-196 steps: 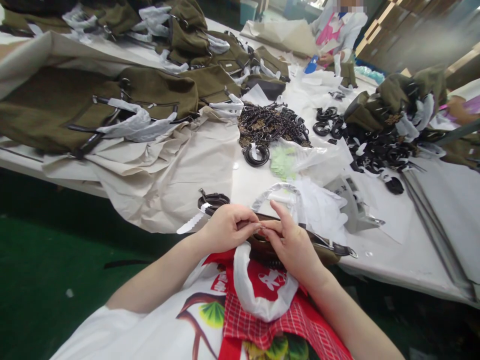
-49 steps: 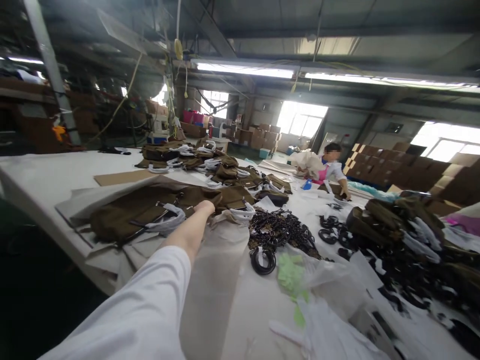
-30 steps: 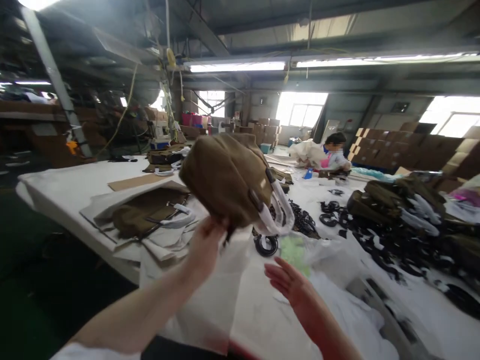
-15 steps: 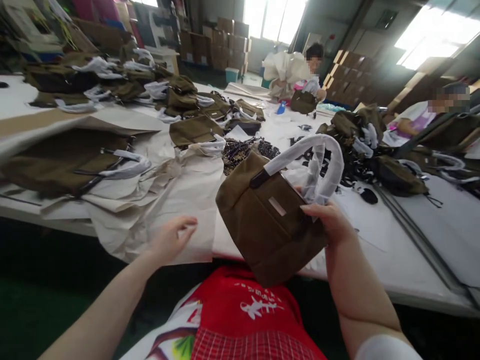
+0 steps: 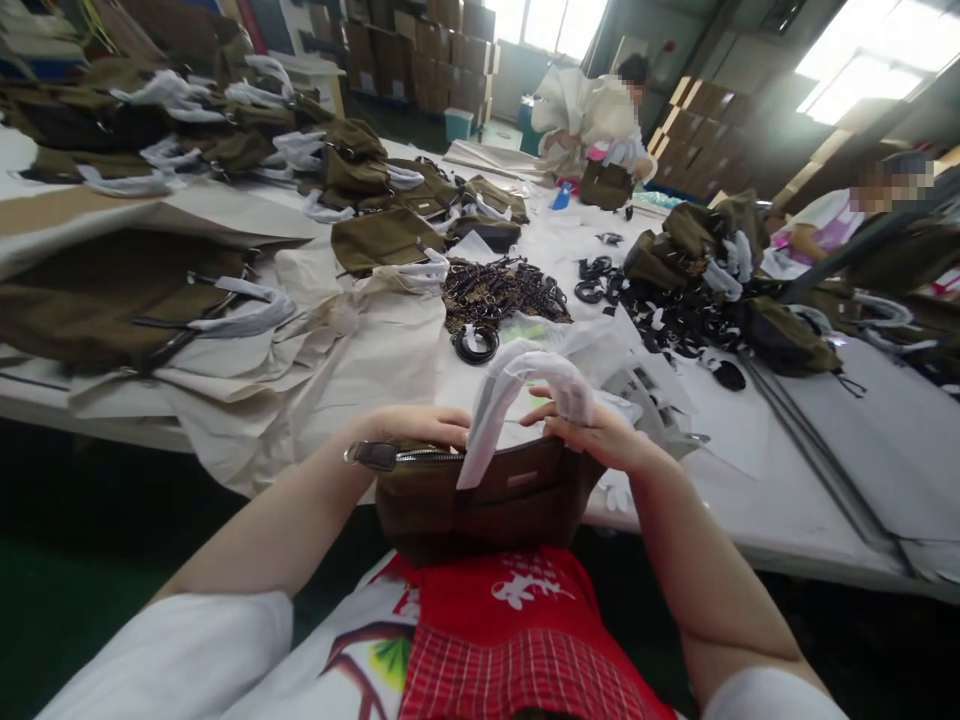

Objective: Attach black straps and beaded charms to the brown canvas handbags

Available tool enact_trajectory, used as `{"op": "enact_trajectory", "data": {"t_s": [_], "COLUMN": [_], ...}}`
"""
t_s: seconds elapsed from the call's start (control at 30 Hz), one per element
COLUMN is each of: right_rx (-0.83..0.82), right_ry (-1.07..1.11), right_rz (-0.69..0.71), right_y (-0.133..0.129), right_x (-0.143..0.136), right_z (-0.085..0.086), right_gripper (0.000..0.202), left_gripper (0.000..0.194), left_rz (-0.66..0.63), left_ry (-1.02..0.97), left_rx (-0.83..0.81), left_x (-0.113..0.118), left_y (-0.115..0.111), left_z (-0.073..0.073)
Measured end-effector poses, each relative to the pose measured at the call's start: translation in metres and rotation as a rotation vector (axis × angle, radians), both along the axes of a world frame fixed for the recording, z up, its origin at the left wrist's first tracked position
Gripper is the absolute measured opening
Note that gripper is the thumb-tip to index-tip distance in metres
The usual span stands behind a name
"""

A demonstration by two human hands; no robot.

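Olive bag [image 5: 487, 510] is upright — white-wrapped handles [image 5: 536, 367] raised.

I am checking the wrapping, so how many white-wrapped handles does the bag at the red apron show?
2 on the bag: the nearer handle rises from its front; the farther handle is just behind, partly hidden.

My left hand [image 5: 424, 425] lies along an olive bag [image 5: 480, 515], my right hand [image 5: 604, 432] at its wrapped handles [image 5: 525, 368]. Dark straps [image 5: 504, 290] lie piled beyond.
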State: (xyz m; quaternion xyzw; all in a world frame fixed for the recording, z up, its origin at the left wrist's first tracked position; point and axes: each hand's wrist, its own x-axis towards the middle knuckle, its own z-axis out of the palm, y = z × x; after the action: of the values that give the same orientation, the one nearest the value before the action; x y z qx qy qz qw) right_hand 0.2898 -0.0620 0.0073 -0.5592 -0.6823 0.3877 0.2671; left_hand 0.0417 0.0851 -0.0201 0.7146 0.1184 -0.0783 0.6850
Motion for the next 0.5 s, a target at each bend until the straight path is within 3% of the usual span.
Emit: {"op": "enact_trajectory", "data": {"t_s": [0.17,0.3,0.4,0.5], "right_rx": [0.157,0.385,0.550,0.562], "right_ry": [-0.296,-0.571,-0.626,-0.580], "right_rz": [-0.318,-0.595,-0.666,-0.691], "right_y": [-0.011,-0.017,-0.018,-0.013], "right_x": [-0.006,-0.009,-0.007,-0.008], "right_z": [-0.008,-0.014,-0.017,-0.021], "right_gripper": [0.039,0.049,0.050,0.045], "left_gripper": [0.052,0.038,0.036,0.036], "left_rz": [-0.148,-0.091,-0.068,-0.187], "left_ry": [-0.034,-0.003,0.085,0.216], "left_rx": [0.002,0.147,0.171,0.132], "left_x": [0.025,0.038,0.045,0.057], "left_y": [0.007,0.013,0.017,0.015], "left_z": [0.021,0.037,0.045,0.047]}}
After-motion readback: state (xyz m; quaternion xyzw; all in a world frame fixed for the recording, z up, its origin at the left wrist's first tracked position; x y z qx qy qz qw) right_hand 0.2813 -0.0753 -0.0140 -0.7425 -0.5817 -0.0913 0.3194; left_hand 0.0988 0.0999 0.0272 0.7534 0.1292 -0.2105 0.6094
